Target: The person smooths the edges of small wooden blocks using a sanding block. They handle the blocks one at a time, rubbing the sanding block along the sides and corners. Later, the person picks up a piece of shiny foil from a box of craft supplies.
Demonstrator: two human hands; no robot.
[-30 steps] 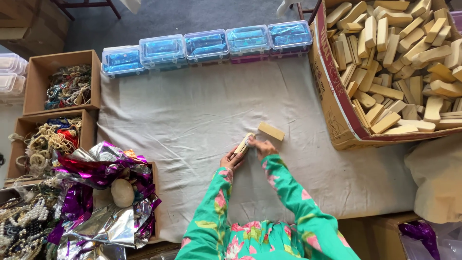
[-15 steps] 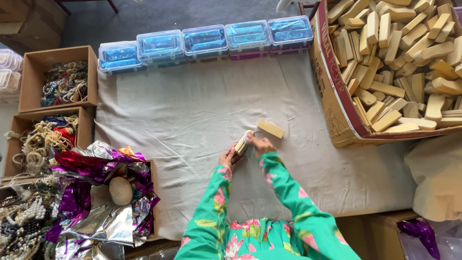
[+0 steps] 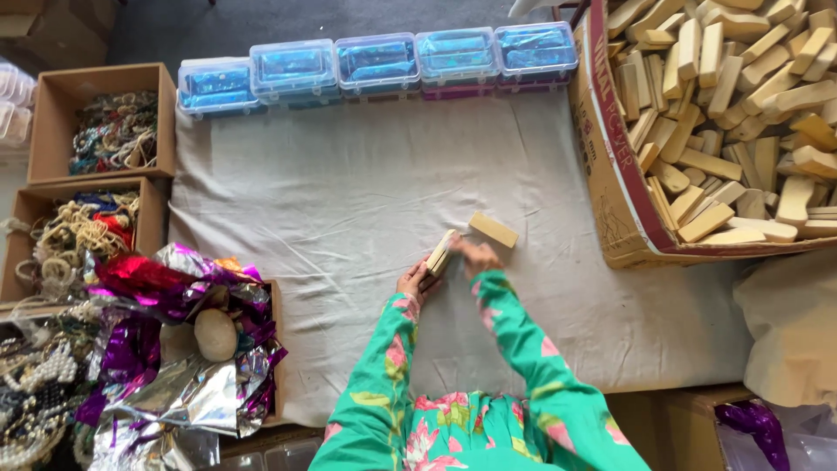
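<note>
Both arms in green floral sleeves extended forward over cloth-covered surface [image 3: 349, 201]. Left hand [image 3: 411, 281] closed on near end of small stack of wooden blocks [image 3: 440, 251], held on edge at centre. Right hand [image 3: 475, 255] curled at stack's right side, grip unclear; single wooden block [image 3: 493, 230] lying just beyond. Foil wrappers [image 3: 174, 349] piled near left. Bead-filled boxes [image 3: 96, 131] placed far left. Large carton of wooden blocks [image 3: 610, 174] set at right. Row of blue plastic cases [image 3: 375, 61] lined along far edge.

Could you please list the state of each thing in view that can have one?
Small stack of pale wooden blocks: held on edge between left hand and right hand.
Single pale wooden block: lying flat on the white cloth.
Five clear plastic boxes with blue contents: lids shut.
Large cardboard box of wooden blocks: open, full.
</note>
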